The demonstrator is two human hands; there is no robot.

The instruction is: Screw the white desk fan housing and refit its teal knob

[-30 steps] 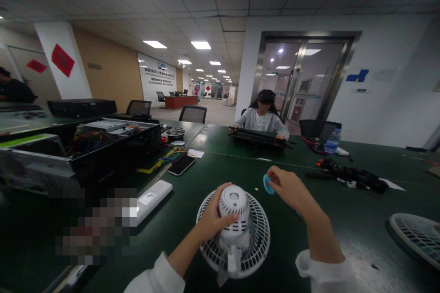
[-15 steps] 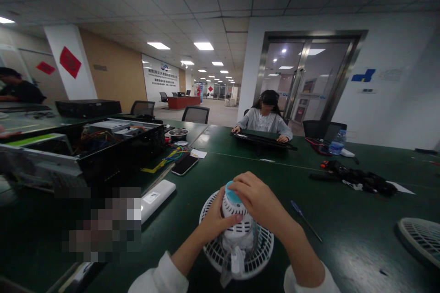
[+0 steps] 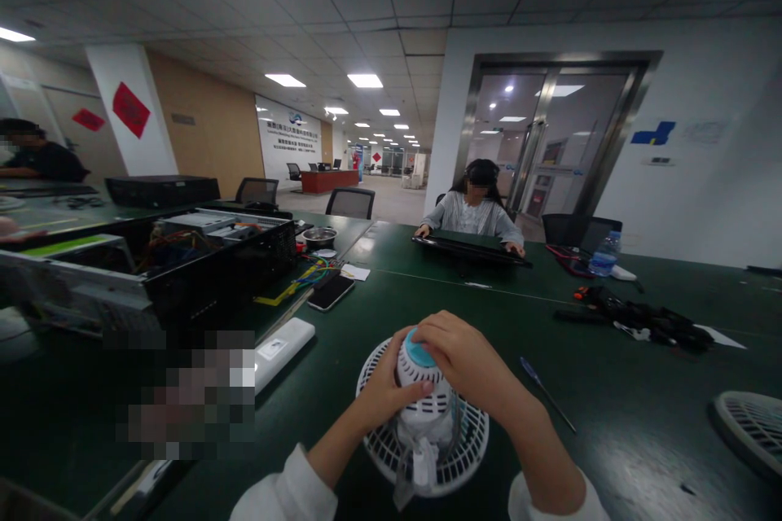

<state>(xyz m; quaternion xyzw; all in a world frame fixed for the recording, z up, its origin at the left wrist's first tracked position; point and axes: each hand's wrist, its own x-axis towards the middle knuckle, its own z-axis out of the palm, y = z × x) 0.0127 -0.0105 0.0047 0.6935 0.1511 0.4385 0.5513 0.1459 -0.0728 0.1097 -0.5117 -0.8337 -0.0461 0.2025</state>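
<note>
Head view, left hand (image 3: pixel 388 391), right hand (image 3: pixel 461 360) clasping fan (image 3: pixel 424 405)

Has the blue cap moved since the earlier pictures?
Yes. The blue cap moved left: it was near the right edge of the round fan guard, and now sits on the white motor housing, above the guard's middle, under the right hand.

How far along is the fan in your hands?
Done: a blue cap sits on the white motor housing. In hand: the left hand and right hand grip it, upright on the round white fan guard. Left: the screwdriver lies untouched; a second fan guard sits apart.
</note>
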